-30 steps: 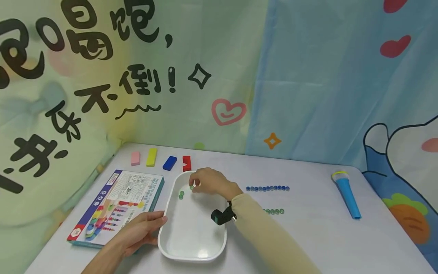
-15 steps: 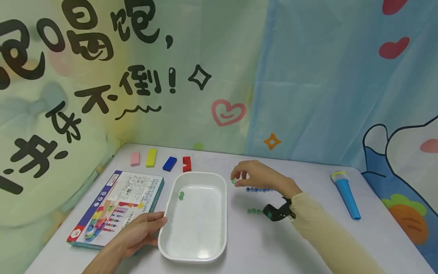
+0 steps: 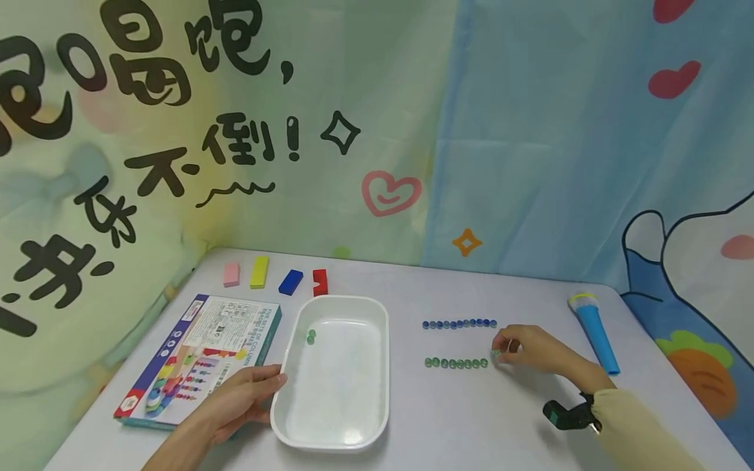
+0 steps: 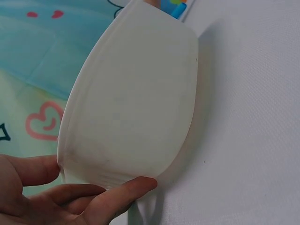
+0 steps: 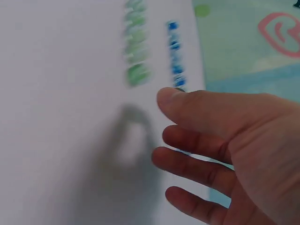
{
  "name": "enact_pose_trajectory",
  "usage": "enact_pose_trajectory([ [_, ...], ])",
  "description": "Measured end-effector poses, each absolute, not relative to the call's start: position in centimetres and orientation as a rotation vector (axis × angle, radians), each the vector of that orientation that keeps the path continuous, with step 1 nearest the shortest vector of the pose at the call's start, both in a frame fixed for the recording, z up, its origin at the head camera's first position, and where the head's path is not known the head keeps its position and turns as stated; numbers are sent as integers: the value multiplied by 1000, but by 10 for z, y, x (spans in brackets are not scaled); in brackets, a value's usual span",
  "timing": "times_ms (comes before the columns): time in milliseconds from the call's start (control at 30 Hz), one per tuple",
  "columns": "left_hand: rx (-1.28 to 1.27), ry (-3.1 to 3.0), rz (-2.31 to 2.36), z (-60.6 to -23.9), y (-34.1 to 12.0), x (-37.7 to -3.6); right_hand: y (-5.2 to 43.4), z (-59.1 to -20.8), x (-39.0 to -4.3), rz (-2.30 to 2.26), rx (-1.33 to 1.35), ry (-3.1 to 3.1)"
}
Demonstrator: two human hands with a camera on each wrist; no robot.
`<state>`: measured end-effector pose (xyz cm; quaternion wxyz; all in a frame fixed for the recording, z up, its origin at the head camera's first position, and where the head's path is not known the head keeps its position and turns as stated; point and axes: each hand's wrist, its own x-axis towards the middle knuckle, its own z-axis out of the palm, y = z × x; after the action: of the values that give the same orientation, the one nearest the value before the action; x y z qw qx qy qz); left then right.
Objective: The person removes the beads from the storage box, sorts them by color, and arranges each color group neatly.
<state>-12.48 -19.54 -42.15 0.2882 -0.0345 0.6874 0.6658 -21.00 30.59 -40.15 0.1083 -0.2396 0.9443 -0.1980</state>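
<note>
My left hand [image 3: 250,396] grips the left wall of a white tray [image 3: 330,437], thumb on the rim and fingers beneath, as the left wrist view also shows. Inside the tray, near its far left, lie a couple of green beads [image 3: 311,337]. A green bead [image 3: 495,354] is pinched in the fingertips of my right hand [image 3: 538,353], just past the right end of a row of green beads [image 3: 456,363]. Behind that row runs a parallel row of blue beads [image 3: 459,324]. In the right wrist view the thumb [image 5: 197,108] mostly hides the held bead.
A printed box [image 3: 200,360] lies left of the tray. Along the back stand pink [image 3: 232,274], yellow [image 3: 259,272], blue [image 3: 291,282] and red [image 3: 320,282] blocks. A blue toy microphone [image 3: 597,337] lies at the right. A printed curtain [image 3: 389,131] hangs behind the table.
My right hand has taken a green bead from the tray and carried it right, over the blue row, to the green row's right end. The left hand still holds the tray.
</note>
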Motion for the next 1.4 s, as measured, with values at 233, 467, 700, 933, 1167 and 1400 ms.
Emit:
enact_pose_trajectory([
  [233, -112, 1849, 1771, -422, -197, -126, 310, -427, -205, -666, -686, 2846],
  [467, -91, 1819, 1781, -423, -198, -126, 309, -433, -202, -684, -697, 2853],
  [700, -85, 1833, 1772, -421, -197, -126, 310, -431, -200, -681, -715, 2838],
  [933, -82, 1828, 1769, -421, -197, -125, 303, -409, -211, -627, -710, 2815],
  [1167, -90, 1837, 1773, -420, -197, -126, 249, -368, -232, -670, -895, 2856],
  [1400, -76, 1820, 1778, -422, -197, -125, 157, -348, -242, -744, -1004, 2763],
])
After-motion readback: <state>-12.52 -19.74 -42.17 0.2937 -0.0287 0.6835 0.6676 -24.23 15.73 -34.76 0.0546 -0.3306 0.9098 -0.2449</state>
